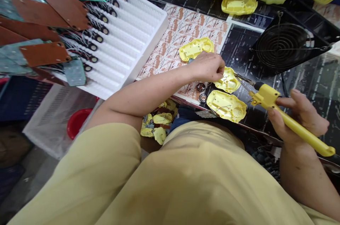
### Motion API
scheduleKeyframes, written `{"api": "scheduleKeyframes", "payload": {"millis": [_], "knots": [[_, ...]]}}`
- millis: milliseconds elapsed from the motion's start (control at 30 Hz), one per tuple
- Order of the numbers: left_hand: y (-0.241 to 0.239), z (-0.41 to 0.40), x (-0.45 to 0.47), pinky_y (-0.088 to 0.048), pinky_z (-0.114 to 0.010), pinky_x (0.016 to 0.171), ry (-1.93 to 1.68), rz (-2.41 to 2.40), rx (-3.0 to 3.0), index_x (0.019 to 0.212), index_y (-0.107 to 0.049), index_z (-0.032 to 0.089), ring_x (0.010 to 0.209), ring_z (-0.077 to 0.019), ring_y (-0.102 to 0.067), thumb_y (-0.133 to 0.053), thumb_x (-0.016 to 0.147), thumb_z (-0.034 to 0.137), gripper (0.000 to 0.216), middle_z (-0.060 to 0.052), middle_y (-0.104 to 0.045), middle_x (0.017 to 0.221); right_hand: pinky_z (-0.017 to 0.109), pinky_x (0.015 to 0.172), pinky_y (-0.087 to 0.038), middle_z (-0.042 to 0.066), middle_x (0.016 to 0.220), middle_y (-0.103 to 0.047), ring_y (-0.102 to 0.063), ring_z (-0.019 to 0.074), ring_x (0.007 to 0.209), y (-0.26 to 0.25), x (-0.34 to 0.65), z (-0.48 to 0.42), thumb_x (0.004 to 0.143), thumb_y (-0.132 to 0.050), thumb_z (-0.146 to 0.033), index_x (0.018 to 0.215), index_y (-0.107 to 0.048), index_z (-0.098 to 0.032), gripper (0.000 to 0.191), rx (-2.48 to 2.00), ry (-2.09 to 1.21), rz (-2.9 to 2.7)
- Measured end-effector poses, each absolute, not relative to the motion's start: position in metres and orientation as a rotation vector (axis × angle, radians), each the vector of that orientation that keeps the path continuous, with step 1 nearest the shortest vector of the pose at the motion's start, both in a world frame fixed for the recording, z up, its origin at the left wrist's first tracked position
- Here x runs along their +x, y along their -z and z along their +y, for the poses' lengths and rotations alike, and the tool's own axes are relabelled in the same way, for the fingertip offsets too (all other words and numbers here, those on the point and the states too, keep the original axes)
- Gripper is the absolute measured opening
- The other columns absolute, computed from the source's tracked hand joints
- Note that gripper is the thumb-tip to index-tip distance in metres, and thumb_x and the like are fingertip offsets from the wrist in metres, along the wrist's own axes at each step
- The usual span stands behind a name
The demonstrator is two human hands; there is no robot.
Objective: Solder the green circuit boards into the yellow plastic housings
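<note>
My right hand (300, 115) is wrapped round a yellow soldering gun (268, 96), thumb and fingers closed on its body. Its tip and a thin feed tube point left into a yellow plastic shell (228, 82) on the bench. At the left rim of that shell, my left hand (209, 66) has its fingers pinched together; what they hold is hidden. A second yellow shell (225, 106), with thin wires inside, lies nearer my body. Another shell (195, 48) sits beyond my left wrist, a small board partly showing below it. Two small round speakers (201, 87) lie beside the shells.
A black fan (284, 46) stands at the right. More yellow shells (239, 5) are piled at the back. On the left, a white foam tray (148, 23) carries rows of wired speakers and stacked circuit boards (53, 0). Below are a red bowl (77, 122) and a box of shells.
</note>
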State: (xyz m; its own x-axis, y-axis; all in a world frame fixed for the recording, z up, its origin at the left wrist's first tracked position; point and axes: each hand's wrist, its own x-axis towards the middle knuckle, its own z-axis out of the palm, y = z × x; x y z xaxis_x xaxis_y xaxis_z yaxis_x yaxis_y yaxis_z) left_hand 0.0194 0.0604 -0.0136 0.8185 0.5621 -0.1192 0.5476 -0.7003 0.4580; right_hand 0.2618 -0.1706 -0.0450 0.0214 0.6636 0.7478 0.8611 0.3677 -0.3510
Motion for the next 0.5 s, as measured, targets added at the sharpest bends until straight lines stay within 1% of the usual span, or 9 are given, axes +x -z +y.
{"api": "scheduleKeyframes", "payload": {"millis": [67,133,167,233,267,333,433,467,500], "knots": [[0.015,0.060,0.016,-0.047,-0.044,0.118,-0.075,0.819,2.529,0.102,-0.087,0.025,0.111,-0.0241,-0.073,-0.069,0.090,0.026,0.022,-0.001,-0.080,0.093,0.026,0.062,-0.067,0.002,0.104,-0.087,-0.083,0.0197,0.075,0.042,0.257,-0.170,0.094,-0.089,-0.033,0.138,-0.077,-0.029,0.046,-1.366,0.262,-1.710],[0.015,0.058,0.012,-0.042,-0.049,0.123,-0.110,0.834,2.520,0.104,-0.087,0.027,0.112,-0.0247,-0.072,-0.069,0.093,0.027,0.021,0.000,-0.081,0.096,0.026,0.060,-0.066,0.001,0.093,-0.086,-0.081,0.0195,0.069,0.039,0.252,-0.168,0.093,-0.089,-0.028,0.115,-0.081,-0.029,0.023,-1.306,0.222,-1.713],[0.016,0.058,0.011,-0.040,-0.051,0.124,-0.132,0.843,2.509,0.105,-0.087,0.027,0.111,-0.0246,-0.072,-0.070,0.094,0.028,0.020,0.000,-0.081,0.097,0.026,0.057,-0.065,0.001,0.087,-0.084,-0.079,0.0194,0.066,0.037,0.250,-0.167,0.091,-0.089,-0.026,0.105,-0.080,-0.028,0.016,-1.258,0.206,-1.705],[0.017,0.057,0.009,-0.039,-0.050,0.124,-0.172,0.845,2.482,0.108,-0.086,0.028,0.109,-0.0236,-0.072,-0.071,0.095,0.028,0.020,0.000,-0.081,0.096,0.027,0.053,-0.063,0.000,0.080,-0.082,-0.077,0.0197,0.061,0.036,0.248,-0.165,0.089,-0.091,-0.023,0.093,-0.077,-0.028,0.015,-1.175,0.180,-1.683],[0.017,0.057,0.008,-0.040,-0.049,0.123,-0.182,0.838,2.471,0.108,-0.086,0.028,0.108,-0.0230,-0.072,-0.072,0.096,0.028,0.019,0.001,-0.080,0.095,0.027,0.053,-0.063,-0.001,0.080,-0.082,-0.077,0.0198,0.061,0.036,0.248,-0.165,0.088,-0.090,-0.022,0.093,-0.077,-0.028,0.015,-1.167,0.157,-1.685],[0.017,0.058,0.008,-0.039,-0.047,0.124,-0.161,0.815,2.460,0.104,-0.086,0.027,0.107,-0.0226,-0.071,-0.074,0.095,0.027,0.015,0.001,-0.079,0.093,0.027,0.056,-0.064,0.000,0.085,-0.084,-0.078,0.0200,0.064,0.035,0.249,-0.168,0.089,-0.090,-0.024,0.105,-0.080,-0.029,0.019,-1.209,0.137,-1.701],[0.014,0.057,0.009,-0.034,-0.048,0.127,-0.077,0.808,2.466,0.094,-0.085,0.025,0.110,-0.0233,-0.070,-0.077,0.091,0.024,0.009,0.001,-0.078,0.090,0.028,0.062,-0.067,0.004,0.099,-0.086,-0.082,0.0215,0.073,0.034,0.250,-0.172,0.093,-0.089,-0.028,0.136,-0.077,-0.029,0.044,-1.300,0.177,-1.762],[0.013,0.057,0.010,-0.032,-0.048,0.128,-0.054,0.814,2.470,0.092,-0.085,0.025,0.111,-0.0238,-0.070,-0.078,0.090,0.022,0.008,0.001,-0.078,0.090,0.028,0.062,-0.067,0.004,0.100,-0.087,-0.082,0.0214,0.074,0.033,0.250,-0.172,0.094,-0.088,-0.028,0.139,-0.075,-0.029,0.047,-1.304,0.201,-1.784],[0.012,0.056,0.011,-0.031,-0.049,0.129,-0.039,0.822,2.476,0.090,-0.084,0.025,0.111,-0.0243,-0.070,-0.079,0.088,0.021,0.007,0.000,-0.078,0.091,0.028,0.061,-0.067,0.003,0.099,-0.086,-0.082,0.0211,0.073,0.033,0.248,-0.172,0.095,-0.087,-0.026,0.137,-0.076,-0.030,0.044,-1.292,0.210,-1.799]]}}
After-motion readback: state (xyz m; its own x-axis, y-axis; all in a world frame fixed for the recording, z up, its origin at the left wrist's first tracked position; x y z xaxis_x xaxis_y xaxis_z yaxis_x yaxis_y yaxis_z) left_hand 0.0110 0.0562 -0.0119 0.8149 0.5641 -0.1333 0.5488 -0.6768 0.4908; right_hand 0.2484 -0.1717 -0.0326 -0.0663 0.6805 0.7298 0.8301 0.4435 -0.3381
